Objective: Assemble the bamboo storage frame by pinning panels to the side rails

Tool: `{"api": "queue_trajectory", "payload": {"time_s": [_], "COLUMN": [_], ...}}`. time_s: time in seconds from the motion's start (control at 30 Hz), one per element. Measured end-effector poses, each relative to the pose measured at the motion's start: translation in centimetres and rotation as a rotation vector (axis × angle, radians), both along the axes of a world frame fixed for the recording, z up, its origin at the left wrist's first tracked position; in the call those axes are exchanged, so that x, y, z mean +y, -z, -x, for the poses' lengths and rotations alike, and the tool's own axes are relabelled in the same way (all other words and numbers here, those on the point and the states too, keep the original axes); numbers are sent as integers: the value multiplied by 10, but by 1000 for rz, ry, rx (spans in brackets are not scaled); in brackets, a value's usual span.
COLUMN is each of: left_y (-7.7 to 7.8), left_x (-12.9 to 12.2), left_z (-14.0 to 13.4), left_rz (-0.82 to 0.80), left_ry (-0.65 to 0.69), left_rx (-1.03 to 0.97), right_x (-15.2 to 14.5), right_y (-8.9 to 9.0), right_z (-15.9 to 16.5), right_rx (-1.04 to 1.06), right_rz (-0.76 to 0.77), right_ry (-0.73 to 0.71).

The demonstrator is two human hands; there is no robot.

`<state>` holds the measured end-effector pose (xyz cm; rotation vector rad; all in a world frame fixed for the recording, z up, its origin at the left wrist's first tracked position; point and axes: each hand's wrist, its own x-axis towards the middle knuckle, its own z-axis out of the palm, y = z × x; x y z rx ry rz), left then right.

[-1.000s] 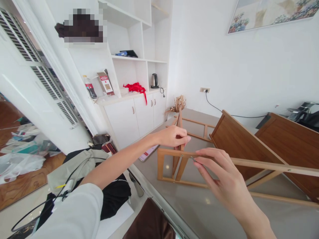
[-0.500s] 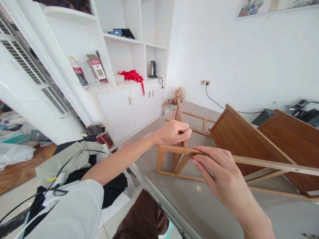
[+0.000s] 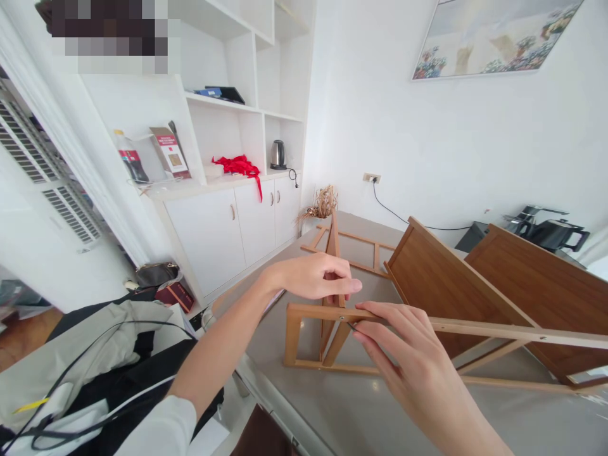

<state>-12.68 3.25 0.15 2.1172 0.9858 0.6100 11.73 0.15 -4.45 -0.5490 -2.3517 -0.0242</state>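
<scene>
The wooden frame (image 3: 475,327) stands on its side on the bench (image 3: 361,418), its upper rail running from mid-view to the right edge. A metal fastener (image 3: 342,318) sits in that rail near its left end. The right hand (image 3: 403,335) pinches a thin dark tool (image 3: 351,326) between thumb and forefinger, with another finger laid along the rail; the tool's tip points toward the fastener, but whether they touch cannot be told. The left hand (image 3: 323,277) has its fingers curled around an upright wooden piece (image 3: 334,237) just behind the rail.

The bench's near edge slants along the lower left of the frame, and grey top stretches between that edge and the lower rail. Behind the frame, two brown panels (image 3: 441,285) lean at a slant on the right, and a slim ladder-like frame (image 3: 377,256) lies toward the back, leaving little room between them.

Beyond the bench, a white shelf unit (image 3: 199,136) has closed cupboard doors below. On its ledge stand a bottle (image 3: 131,158) part-filled with dark liquid, a carton (image 3: 170,152) whose contents are hidden, red cloth (image 3: 237,166) and a steel kettle (image 3: 278,155).
</scene>
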Motion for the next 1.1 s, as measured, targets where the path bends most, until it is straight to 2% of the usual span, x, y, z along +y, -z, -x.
{"api": "queue_trajectory", "payload": {"time_s": [0.13,0.23,0.47,0.7,1.1], "left_y": [-15,-19,-18,-14,-14], "left_x": [10,19,19,10,4], "left_z": [9,13,13,15,15], "left_rz": [49,85,81,41,-36], "left_ry": [210,271,204,150,156], "left_rx": [86,145,169,113,106], "right_x": [-1,-2,1,2,1], "right_y": [-2,-4,-5,-7,-10], "right_z": [2,4,1,-2,-1], "right_rx": [20,24,-9,-63,-67], "right_rz": [-6,-15,-71,-50,-39], "right_ry": [3,11,25,45,64]}}
